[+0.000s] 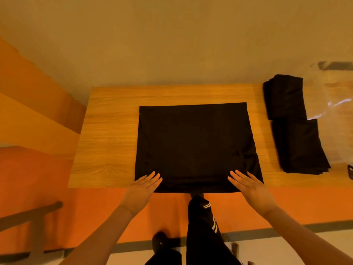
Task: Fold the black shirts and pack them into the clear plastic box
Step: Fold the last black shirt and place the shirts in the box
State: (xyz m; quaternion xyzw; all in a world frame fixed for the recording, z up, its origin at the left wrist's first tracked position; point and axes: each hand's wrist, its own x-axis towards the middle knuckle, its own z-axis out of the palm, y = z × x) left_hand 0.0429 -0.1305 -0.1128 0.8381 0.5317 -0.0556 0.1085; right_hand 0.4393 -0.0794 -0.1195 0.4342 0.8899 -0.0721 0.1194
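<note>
both hands, left hand and right hand, are lying flat and open on a half-folded shirt mid-frame. folded shirts are waiting at right beside the clear box; packing looks undone.

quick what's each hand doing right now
Left hand: open, fingers flat on the near left corner of the black shirt.
Right hand: open, fingers flat on its near right corner.
</note>
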